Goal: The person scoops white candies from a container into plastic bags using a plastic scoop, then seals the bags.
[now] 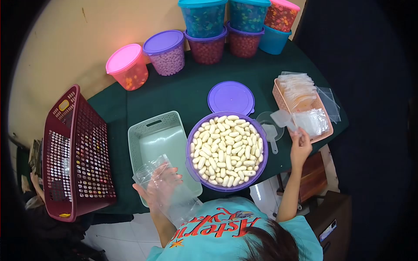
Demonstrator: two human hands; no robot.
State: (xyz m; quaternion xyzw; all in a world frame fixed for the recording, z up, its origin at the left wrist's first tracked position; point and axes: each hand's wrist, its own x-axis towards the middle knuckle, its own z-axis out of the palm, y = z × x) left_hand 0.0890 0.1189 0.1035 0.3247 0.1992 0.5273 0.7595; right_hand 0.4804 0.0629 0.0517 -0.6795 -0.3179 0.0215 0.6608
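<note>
Clear plastic bags (176, 204) lie across my left hand (163, 185), whose fingers are spread over the near end of a pale green basket (152, 122). At the right, my right hand (301, 141) pinches the handle of a small white scoop (282, 118), beside a pink basket (324, 111) of packed bags. A purple tub (226, 152) full of cream oval pieces stands between my hands. Between the tub and my right hand, a second white scoop (271, 137) rests partly in a clear round dish (263, 118).
A purple lid (230, 98) lies behind the tub. Lidded tubs, including a pink-lidded one (129, 69) and stacked ones (203, 21), line the back. A tall maroon basket (82, 152) stands left. Another person's hand (35, 180) shows at far left.
</note>
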